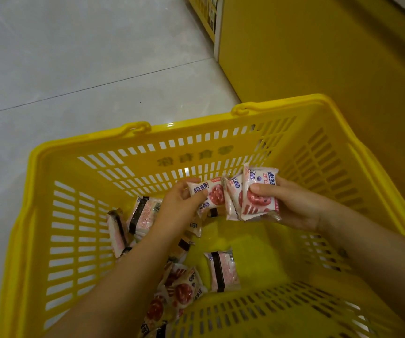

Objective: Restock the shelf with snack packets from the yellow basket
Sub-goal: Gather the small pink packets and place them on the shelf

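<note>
1. Packet: L hand pinches it, thumb on the front and fingers curled behind. It is held up inside the basket, above the loose ones, w/ its right end touching the stack.
2. Stack: R hand grips 2, maybe 3, packets on edge. The thumb presses across the front one and the fingers wrap behind. Exact count not clear.
3. Step in hand, I'd say: feed the L packet into the R stack.
   - Turn it so the print faces the same way as the rest and line up the crimped ends.
   - Slide it in at the front, under the R thumb.
   - Lift the thumb only briefly; the film looks slick, so the stack could fan out or drop.
4. Don't overfill. The R hand looks near what it can clamp flat, so prob. 1–2 more, then go to the shelf.
5. Loose packets: several lie on the basket bottom, mostly left and near side, some face down and some overlapping. Take the top ones first and don't dig.
6. Basket sits on the floor, just beside a yellow panel, prob. the shelf's base. The shelf faces are barely in view, so the target spot is unknown.
</note>
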Motion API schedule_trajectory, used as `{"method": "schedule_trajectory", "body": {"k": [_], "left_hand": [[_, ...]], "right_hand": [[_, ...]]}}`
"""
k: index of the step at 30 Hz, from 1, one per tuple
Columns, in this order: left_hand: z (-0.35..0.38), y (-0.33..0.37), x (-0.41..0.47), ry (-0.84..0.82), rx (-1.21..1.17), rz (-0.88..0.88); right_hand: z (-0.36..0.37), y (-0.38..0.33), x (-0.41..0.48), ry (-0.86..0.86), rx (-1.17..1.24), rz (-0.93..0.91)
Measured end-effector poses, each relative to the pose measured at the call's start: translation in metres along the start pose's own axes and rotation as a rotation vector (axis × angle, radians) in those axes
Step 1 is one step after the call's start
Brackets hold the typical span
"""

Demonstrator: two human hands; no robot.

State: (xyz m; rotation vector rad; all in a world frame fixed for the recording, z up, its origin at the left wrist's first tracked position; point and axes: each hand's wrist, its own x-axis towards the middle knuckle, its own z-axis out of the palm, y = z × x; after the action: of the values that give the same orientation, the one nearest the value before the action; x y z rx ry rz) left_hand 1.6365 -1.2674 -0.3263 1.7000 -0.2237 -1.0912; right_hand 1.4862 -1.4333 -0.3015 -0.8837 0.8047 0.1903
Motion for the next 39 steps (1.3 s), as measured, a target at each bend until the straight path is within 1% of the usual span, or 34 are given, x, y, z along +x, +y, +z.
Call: {"method": "schedule_trajectory", "body": {"k": [4, 6, 8, 10, 12, 16, 17, 18, 20, 21, 23, 25, 26, 27, 29, 30, 32, 34, 36, 37, 39], "left_hand": [[0.016, 0.003, -0.006, -0.105, -0.348, -0.123], [0.023, 0.003, -0.009, -0.144, -0.401, -0.092], [0.025, 0.001, -0.011, -0.169, -0.364, -0.027], [0.024, 0.001, -0.012, -0.159, -0.316, 0.011], [0.022, 0.001, -0.01, -0.119, -0.266, 0.052], [0.014, 0.002, -0.007, -0.048, -0.119, 0.154], [0.009, 0.004, -0.006, -0.038, -0.064, 0.179], [0.004, 0.005, -0.005, -0.033, 0.015, 0.208], [-0.009, 0.007, -0.001, -0.056, 0.2, 0.254], [-0.014, 0.008, 0.001, -0.098, 0.29, 0.251], [-0.02, 0.008, 0.005, -0.221, 0.422, 0.194], [-0.019, 0.008, 0.007, -0.322, 0.458, 0.139], [-0.016, 0.008, 0.007, -0.343, 0.462, 0.137], [-0.014, 0.008, 0.008, -0.343, 0.458, 0.146], [-0.008, 0.005, 0.011, -0.299, 0.408, 0.152], [-0.003, 0.002, 0.014, -0.274, 0.376, 0.142], [0.011, -0.007, 0.018, -0.255, 0.364, 0.128], [0.027, -0.018, 0.019, -0.287, 0.338, 0.111], [0.042, -0.027, 0.02, -0.331, 0.263, 0.064], [0.047, -0.031, 0.022, -0.345, 0.267, 0.049], [0.051, -0.037, 0.026, -0.363, 0.352, 0.049]], "right_hand": [[0.008, 0.003, 0.0, -0.104, 0.217, -0.018], [0.012, 0.004, 0.001, -0.126, 0.299, -0.032], [0.014, 0.007, 0.003, -0.118, 0.369, -0.045], [0.017, 0.009, 0.003, -0.129, 0.369, -0.055], [0.022, 0.009, 0.003, -0.134, 0.25, -0.059], [0.023, 0.005, 0.003, -0.034, 0.068, -0.017], [0.02, 0.002, 0.002, 0.001, -0.018, 0.001], [0.017, -0.002, -0.001, 0.049, -0.154, 0.013], [0.007, -0.009, -0.005, 0.137, -0.54, -0.039], [0.004, -0.012, -0.007, 0.134, -0.758, -0.099], [0.01, -0.014, -0.008, 0.034, -1.167, -0.215], [0.019, -0.004, -0.003, -0.047, -1.535, -0.337], [0.024, 0.003, 0.0, -0.058, -1.668, -0.402], [0.028, 0.009, 0.002, -0.058, -1.736, -0.47], [0.031, 0.021, 0.003, -0.055, -1.736, -0.55], [0.03, 0.027, 0.004, -0.045, -1.724, -0.538], [0.025, 0.037, 0.006, 0.0, -1.76, -0.441], [0.017, 0.045, 0.007, 0.039, -1.847, -0.345], [0.004, 0.05, 0.006, 0.069, -1.908, -0.271], [-0.002, 0.052, 0.006, 0.081, -1.923, -0.256], [-0.011, 0.054, 0.005, 0.09, -1.952, -0.261]]}}
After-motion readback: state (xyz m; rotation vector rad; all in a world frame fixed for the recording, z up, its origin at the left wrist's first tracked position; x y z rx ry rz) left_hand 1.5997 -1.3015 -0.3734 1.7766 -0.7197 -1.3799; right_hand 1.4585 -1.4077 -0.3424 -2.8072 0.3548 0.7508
